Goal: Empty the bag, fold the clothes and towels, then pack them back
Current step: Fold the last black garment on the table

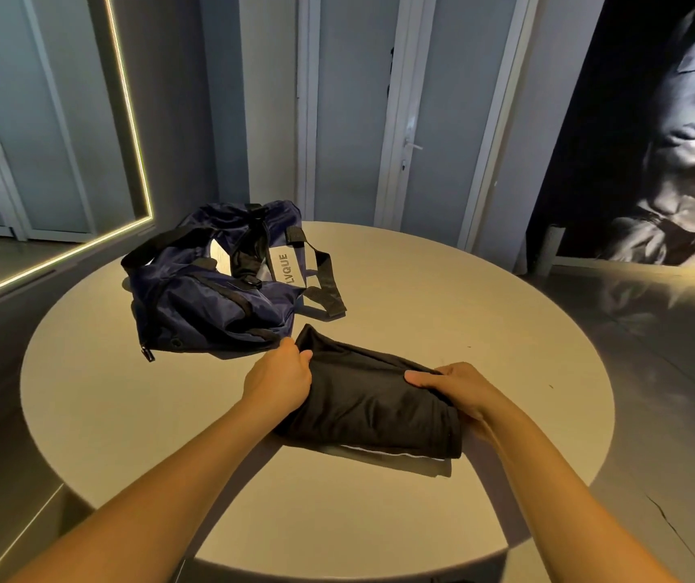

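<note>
The left hand (280, 378) pinches the far-left edge of a folded black garment (368, 403); the right hand (459, 391) clamps its right side, thumb on top. The garment lies near the middle of the round bench (484, 288), over a pale layer showing at its near edge. The navy bag (211, 305) sits just beyond, far-left. Lifting with only 2 grips could let the slippery folds slide open.

Both bare forearms reach fwd from the bottom corners, converging toward centre. Left hand (280, 378) is palm down, knuckles up, fingers curled and pinched at the far edge of the cloth. Right hand (457, 391) grips w/ thumb on top; its fingers are prob. tucked underneath, hidden.
</note>
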### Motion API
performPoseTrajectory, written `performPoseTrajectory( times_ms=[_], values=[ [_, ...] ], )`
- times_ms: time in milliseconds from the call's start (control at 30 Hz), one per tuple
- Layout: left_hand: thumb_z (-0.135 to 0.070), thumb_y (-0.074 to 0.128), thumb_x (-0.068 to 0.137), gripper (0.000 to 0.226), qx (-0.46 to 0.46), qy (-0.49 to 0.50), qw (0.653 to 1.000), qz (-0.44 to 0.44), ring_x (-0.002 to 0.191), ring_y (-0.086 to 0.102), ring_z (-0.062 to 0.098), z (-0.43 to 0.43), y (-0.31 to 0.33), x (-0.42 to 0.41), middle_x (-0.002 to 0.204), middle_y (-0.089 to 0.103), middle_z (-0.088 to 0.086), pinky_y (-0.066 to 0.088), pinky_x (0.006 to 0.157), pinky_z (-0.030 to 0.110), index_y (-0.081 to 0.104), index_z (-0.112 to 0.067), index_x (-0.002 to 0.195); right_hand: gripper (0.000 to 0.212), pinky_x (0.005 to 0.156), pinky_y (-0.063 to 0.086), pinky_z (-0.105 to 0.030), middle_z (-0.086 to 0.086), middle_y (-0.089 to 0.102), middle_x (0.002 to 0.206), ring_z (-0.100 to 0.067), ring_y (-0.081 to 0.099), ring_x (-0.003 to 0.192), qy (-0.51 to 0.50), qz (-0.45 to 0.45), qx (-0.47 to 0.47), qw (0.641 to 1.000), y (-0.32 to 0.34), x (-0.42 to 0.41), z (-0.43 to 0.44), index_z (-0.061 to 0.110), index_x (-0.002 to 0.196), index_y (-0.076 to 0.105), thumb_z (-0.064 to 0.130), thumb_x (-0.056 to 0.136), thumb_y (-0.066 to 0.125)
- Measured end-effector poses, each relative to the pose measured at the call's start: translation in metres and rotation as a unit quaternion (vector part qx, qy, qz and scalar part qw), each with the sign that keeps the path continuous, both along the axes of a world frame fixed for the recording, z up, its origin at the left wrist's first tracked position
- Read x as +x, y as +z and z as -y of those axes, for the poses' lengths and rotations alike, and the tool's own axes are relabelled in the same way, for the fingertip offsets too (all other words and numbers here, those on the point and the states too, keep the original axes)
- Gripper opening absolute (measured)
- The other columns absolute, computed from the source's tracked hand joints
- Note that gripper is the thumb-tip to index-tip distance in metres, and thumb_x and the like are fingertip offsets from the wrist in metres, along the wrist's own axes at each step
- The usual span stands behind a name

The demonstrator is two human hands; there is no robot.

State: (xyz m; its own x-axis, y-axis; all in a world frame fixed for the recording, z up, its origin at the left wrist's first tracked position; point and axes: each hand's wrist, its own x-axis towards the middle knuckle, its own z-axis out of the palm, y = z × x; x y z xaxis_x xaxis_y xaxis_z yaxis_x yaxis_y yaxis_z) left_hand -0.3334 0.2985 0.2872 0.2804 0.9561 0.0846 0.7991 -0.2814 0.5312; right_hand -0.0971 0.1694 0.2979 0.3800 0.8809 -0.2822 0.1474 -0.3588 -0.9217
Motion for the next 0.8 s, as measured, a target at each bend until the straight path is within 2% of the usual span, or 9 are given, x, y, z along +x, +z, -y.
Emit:
performPoseTrajectory(
  times_ms=[100, 167, 300, 367, 433, 500, 567, 633, 800],
  values=[
    [-0.039, 0.035, 0.110, 0.042, -0.031, 0.031, 0.999, -0.005, 0.119, 0.058, 0.039, -0.005, 0.000, 0.001, 0.130, 0.062, 0.019, 0.044, 0.088, 0.042, 0.051, -0.004, 0.129, 0.071, 0.079, 0.051, -0.044, -0.033, 0.068, 0.102, -0.034, 0.064, 0.086, -0.009, -0.059, 0.003, 0.998, -0.004, 0.004, 0.005, -0.013, 0.101, 0.066, 0.037, 0.061, 0.097],
    [-0.040, 0.035, 0.110, 0.047, -0.047, 0.040, 0.998, 0.004, 0.119, 0.058, 0.039, -0.007, 0.000, 0.001, 0.131, 0.061, 0.021, 0.045, 0.094, 0.044, 0.055, -0.002, 0.129, 0.084, 0.097, 0.052, -0.055, -0.037, 0.063, 0.117, -0.041, 0.068, 0.101, 0.014, -0.074, 0.008, 0.997, -0.007, 0.008, 0.008, -0.016, 0.117, 0.062, 0.034, 0.060, 0.098],
    [-0.043, 0.042, 0.108, 0.048, -0.065, 0.030, 0.997, 0.004, 0.119, 0.058, 0.040, -0.012, 0.003, -0.002, 0.132, 0.061, 0.021, 0.047, 0.097, 0.046, 0.054, -0.003, 0.131, 0.054, 0.097, 0.051, -0.059, -0.035, 0.067, 0.114, -0.049, 0.065, 0.109, -0.009, -0.056, 0.022, 0.998, -0.009, 0.007, 0.008, -0.017, 0.114, 0.063, 0.018, 0.079, 0.086],
    [-0.044, 0.051, 0.104, 0.043, 0.003, 0.029, 0.999, -0.021, 0.112, 0.060, 0.039, -0.007, 0.007, -0.005, 0.126, 0.062, 0.017, 0.049, 0.086, 0.045, 0.048, -0.009, 0.128, 0.043, 0.095, 0.054, -0.054, -0.033, 0.069, 0.112, -0.044, 0.071, 0.101, -0.017, -0.057, 0.032, 0.998, -0.011, 0.006, 0.005, -0.016, 0.112, 0.065, 0.014, 0.086, 0.079],
    [-0.041, 0.058, 0.100, 0.040, 0.144, 0.008, 0.989, -0.016, 0.107, 0.061, 0.034, 0.006, 0.010, -0.005, 0.122, 0.058, 0.009, 0.047, 0.077, 0.042, 0.045, -0.016, 0.129, 0.035, 0.090, 0.057, -0.047, -0.031, 0.070, 0.111, -0.036, 0.072, 0.092, -0.011, -0.053, 0.033, 0.998, -0.011, 0.007, 0.005, -0.013, 0.110, 0.068, 0.015, 0.090, 0.075],
    [-0.041, 0.057, 0.101, 0.039, 0.226, -0.096, 0.969, 0.021, 0.118, 0.056, 0.025, 0.016, 0.014, 0.000, 0.132, 0.055, 0.002, 0.049, 0.090, 0.040, 0.052, -0.022, 0.134, 0.031, 0.087, 0.057, -0.043, -0.029, 0.071, 0.111, -0.033, 0.071, 0.091, 0.001, -0.052, 0.028, 0.998, -0.010, 0.007, 0.005, -0.008, 0.109, 0.070, 0.018, 0.092, 0.074],
    [-0.048, 0.048, 0.104, 0.043, 0.179, -0.233, 0.956, -0.008, 0.137, 0.044, 0.019, 0.019, 0.013, 0.008, 0.150, 0.048, -0.004, 0.037, 0.112, 0.039, 0.053, -0.030, 0.142, 0.031, 0.085, 0.058, -0.042, -0.028, 0.071, 0.110, -0.032, 0.071, 0.090, 0.001, -0.053, 0.023, 0.998, -0.008, 0.007, 0.006, -0.006, 0.109, 0.071, 0.019, 0.091, 0.075],
    [-0.058, 0.036, 0.105, 0.051, 0.099, -0.298, 0.945, -0.090, 0.152, 0.025, 0.017, 0.016, 0.007, 0.014, 0.164, 0.032, -0.006, 0.021, 0.124, 0.040, 0.044, -0.038, 0.152, 0.034, 0.087, 0.058, -0.045, -0.029, 0.071, 0.110, -0.034, 0.071, 0.089, -0.015, -0.056, 0.020, 0.998, -0.007, 0.005, 0.006, -0.007, 0.107, 0.071, 0.021, 0.089, 0.077],
    [-0.068, 0.019, 0.102, 0.061, 0.014, -0.278, 0.943, -0.185, 0.157, 0.007, 0.018, 0.017, -0.008, 0.019, 0.170, 0.015, -0.005, 0.005, 0.127, 0.046, 0.023, -0.045, 0.159, 0.049, 0.075, 0.055, -0.039, -0.020, 0.074, 0.099, -0.033, 0.068, 0.087, -0.121, -0.104, 0.030, 0.987, -0.009, -0.005, 0.007, 0.003, 0.104, 0.075, 0.047, 0.083, 0.078]
  ],
)
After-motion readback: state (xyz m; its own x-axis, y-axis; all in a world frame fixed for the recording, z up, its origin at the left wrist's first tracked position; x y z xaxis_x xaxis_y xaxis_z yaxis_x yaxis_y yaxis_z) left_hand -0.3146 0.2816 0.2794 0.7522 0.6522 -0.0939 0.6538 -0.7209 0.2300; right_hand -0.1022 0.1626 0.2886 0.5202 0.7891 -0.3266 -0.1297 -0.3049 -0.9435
